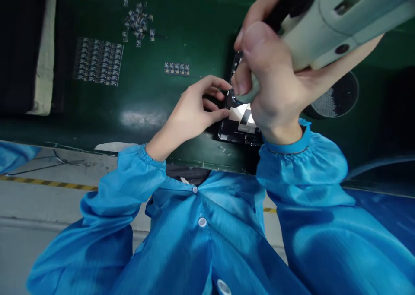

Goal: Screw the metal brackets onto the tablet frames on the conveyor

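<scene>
no readable text, labels or numbers on anything shown

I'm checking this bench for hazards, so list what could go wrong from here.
1. The left hand has its fingertips right beside the tip of the power screwdriver on the dark device; a slip might nick them.
2. The right hand hides the tip, so it may land off target and scratch the device.
3. A sleeve could sweep the loose small parts across the green table.

one view only, from the head, tipped steeply down and forward over the blue smock (207,226). it sits very close above the hands, and the green counter (145,96) stretches away toward the far edge.
</scene>
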Motion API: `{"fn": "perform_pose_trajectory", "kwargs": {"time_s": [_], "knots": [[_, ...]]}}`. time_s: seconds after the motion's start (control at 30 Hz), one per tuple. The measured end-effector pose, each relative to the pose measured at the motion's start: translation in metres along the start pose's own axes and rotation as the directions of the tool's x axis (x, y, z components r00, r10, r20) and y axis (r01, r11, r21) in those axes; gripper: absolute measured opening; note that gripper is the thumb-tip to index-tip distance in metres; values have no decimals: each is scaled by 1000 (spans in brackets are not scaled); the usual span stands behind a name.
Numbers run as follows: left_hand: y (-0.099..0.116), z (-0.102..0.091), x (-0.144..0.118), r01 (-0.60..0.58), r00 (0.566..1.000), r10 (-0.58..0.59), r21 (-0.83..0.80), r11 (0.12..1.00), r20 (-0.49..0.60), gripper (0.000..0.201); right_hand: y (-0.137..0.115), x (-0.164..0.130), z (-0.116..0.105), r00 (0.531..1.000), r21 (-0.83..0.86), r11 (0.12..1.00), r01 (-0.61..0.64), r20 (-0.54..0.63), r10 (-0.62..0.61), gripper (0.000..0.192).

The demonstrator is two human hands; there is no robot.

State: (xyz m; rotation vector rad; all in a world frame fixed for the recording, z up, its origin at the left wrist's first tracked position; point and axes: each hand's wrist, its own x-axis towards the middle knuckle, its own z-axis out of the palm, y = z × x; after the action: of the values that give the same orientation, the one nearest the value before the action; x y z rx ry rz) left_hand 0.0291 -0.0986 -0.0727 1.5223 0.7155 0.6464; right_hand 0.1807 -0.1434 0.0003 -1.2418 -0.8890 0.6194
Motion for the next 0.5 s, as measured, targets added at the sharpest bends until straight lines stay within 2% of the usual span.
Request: {"fn": "perform_pose_trajectory", "kwargs": {"time_s": [0.3,0.5], "knots": [[2,4,-2,-34,999,35,29,999,-12,38,18,-5,12,997,-71,997,16,74,-10,71],[1,5,-3,-20,1000,21,37,999,-22,38,35,4,15,994,-110,993,40,108,-29,73]]}}
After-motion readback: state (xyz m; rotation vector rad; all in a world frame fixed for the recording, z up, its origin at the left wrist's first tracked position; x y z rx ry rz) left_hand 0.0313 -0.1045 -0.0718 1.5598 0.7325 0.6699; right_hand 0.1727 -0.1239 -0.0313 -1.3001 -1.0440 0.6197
